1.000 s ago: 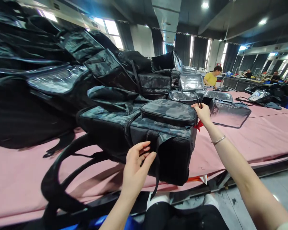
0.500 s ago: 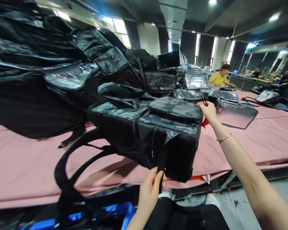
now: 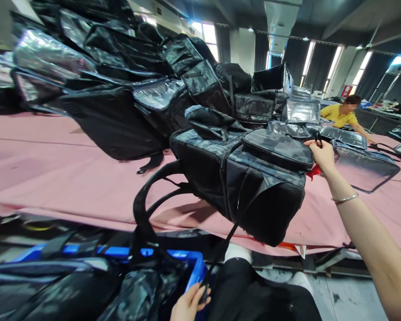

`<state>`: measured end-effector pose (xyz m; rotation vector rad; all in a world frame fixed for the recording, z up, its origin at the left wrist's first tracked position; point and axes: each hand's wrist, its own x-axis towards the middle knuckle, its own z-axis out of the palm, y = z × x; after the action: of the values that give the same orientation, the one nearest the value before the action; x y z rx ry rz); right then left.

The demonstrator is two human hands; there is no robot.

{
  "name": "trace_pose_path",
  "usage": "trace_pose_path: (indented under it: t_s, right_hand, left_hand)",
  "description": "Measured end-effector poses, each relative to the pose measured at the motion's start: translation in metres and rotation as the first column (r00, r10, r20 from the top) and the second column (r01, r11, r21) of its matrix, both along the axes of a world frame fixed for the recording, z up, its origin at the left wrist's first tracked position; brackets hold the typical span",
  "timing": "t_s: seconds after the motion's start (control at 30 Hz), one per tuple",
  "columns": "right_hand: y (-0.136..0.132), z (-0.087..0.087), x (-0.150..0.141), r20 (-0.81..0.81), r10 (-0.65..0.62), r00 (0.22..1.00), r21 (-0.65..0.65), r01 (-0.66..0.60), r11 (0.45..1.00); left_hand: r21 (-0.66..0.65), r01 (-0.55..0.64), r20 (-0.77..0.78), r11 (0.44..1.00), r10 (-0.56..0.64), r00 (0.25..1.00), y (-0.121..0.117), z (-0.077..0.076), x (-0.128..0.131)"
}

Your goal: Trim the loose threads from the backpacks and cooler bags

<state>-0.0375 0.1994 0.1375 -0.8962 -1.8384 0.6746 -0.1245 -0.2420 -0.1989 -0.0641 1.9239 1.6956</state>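
A dark camouflage backpack [image 3: 247, 178] lies on its side at the near edge of a pink-covered table [image 3: 70, 178], with its black shoulder straps [image 3: 147, 205] hanging over the edge. At the bottom of the picture my left hand [image 3: 187, 305] is closed on a thin black strap [image 3: 220, 254] that runs taut from the backpack's lower corner. Farther up on the right, my right hand [image 3: 322, 154] rests at the far corner of the backpack's top pocket, its fingers closed on a small dark tool beside a red tag [image 3: 313, 171]. A bracelet sits on that wrist.
A high pile of black and camouflage bags [image 3: 120, 84] fills the table behind the backpack. A blue crate [image 3: 187, 258] with more bags stands below the table edge at the left. Silvery lined bags [image 3: 364, 162] lie to the right. A person in a yellow top [image 3: 341, 116] works farther back.
My left hand has slid down along the strap, pulling it long and taut below the table edge. The view has swung left and down, bringing the blue crate into sight. My right hand has stayed put.
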Motion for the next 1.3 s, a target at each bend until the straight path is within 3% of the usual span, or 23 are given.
trace_pose_path:
  t_s: [0.07, 0.13, 0.23, 0.3, 0.4, 0.53, 0.6, 0.63, 0.7, 0.73, 0.77, 0.87, 0.93, 1.03, 1.13, 1.3]
  right_hand:
    - [-0.007, 0.004, 0.005, 0.042, -0.029, 0.999, 0.065, 0.027, 0.998]
    - [-0.018, 0.007, 0.012, 0.093, -0.062, 0.994, 0.198, 0.043, 0.979]
    - [-0.044, 0.011, 0.023, 0.076, -0.058, 0.995, 0.436, 0.019, 0.900]
    - [-0.065, 0.014, 0.031, 0.061, 0.063, 0.996, 0.531, -0.086, 0.843]
    - [-0.089, 0.019, 0.041, 0.142, 0.283, 0.949, 0.591, -0.311, 0.744]
    - [-0.098, 0.021, 0.044, 0.325, 0.411, 0.852, 0.603, -0.521, 0.604]
    - [-0.096, 0.020, 0.043, 0.361, 0.388, 0.848, 0.638, -0.528, 0.560]
    - [-0.095, 0.019, 0.042, 0.359, 0.359, 0.861, 0.662, -0.507, 0.552]
    - [-0.094, 0.016, 0.038, 0.337, 0.291, 0.895, 0.699, -0.445, 0.560]
    - [-0.094, 0.015, 0.036, 0.328, 0.257, 0.909, 0.705, -0.417, 0.574]
    - [-0.093, 0.014, 0.033, 0.316, 0.221, 0.922, 0.710, -0.385, 0.590]
    - [-0.094, 0.014, 0.022, 0.279, 0.074, 0.957, 0.708, -0.257, 0.657]
    - [-0.094, 0.015, 0.014, 0.267, -0.036, 0.963, 0.693, -0.166, 0.702]
    - [-0.094, 0.018, 0.002, 0.272, -0.123, 0.954, 0.648, -0.088, 0.756]
    - [-0.090, 0.021, -0.005, 0.253, -0.136, 0.958, 0.601, -0.045, 0.798]
    - [-0.072, 0.024, -0.006, 0.223, -0.187, 0.957, 0.535, 0.040, 0.844]
  left_hand:
    - [0.127, -0.062, 0.201, 0.990, 0.036, 0.979, 0.004, 0.025, 0.002]
    - [0.273, -0.076, 0.291, 0.959, -0.007, 0.957, 0.011, 0.058, 0.005]
    - [0.373, -0.066, 0.376, 0.925, -0.086, 0.923, 0.022, 0.103, 0.007]
    - [0.417, -0.080, 0.395, 0.905, -0.101, 0.913, 0.029, 0.122, 0.008]
    - [0.441, -0.122, 0.416, 0.889, -0.082, 0.906, 0.040, 0.133, 0.010]
    - [0.449, -0.133, 0.400, 0.884, -0.066, 0.914, 0.044, 0.134, 0.015]
    - [0.478, 0.046, 0.338, 0.877, -0.232, 0.912, 0.041, 0.132, 0.019]
    - [0.491, 0.215, 0.300, 0.844, -0.396, 0.868, 0.039, 0.130, 0.021]
    - [0.486, 0.564, 0.246, 0.667, -0.724, 0.644, 0.039, 0.125, 0.025]
    - [0.471, 0.653, 0.248, 0.593, -0.799, 0.547, 0.041, 0.120, 0.027]
    - [0.455, 0.669, 0.267, 0.588, -0.807, 0.528, 0.047, 0.114, 0.028]
    - [0.405, 0.449, 0.353, 0.796, -0.589, 0.727, 0.078, 0.089, 0.027]
    - [0.395, 0.316, 0.401, 0.863, -0.471, 0.786, 0.107, 0.071, 0.027]
    - [0.397, 0.194, 0.505, 0.897, -0.390, 0.770, 0.154, 0.051, 0.033]
    - [0.417, 0.039, 0.599, 0.908, -0.307, 0.740, 0.193, 0.046, 0.045]
    - [0.374, -0.250, 0.631, 0.893, -0.048, 0.774, 0.216, 0.052, 0.048]
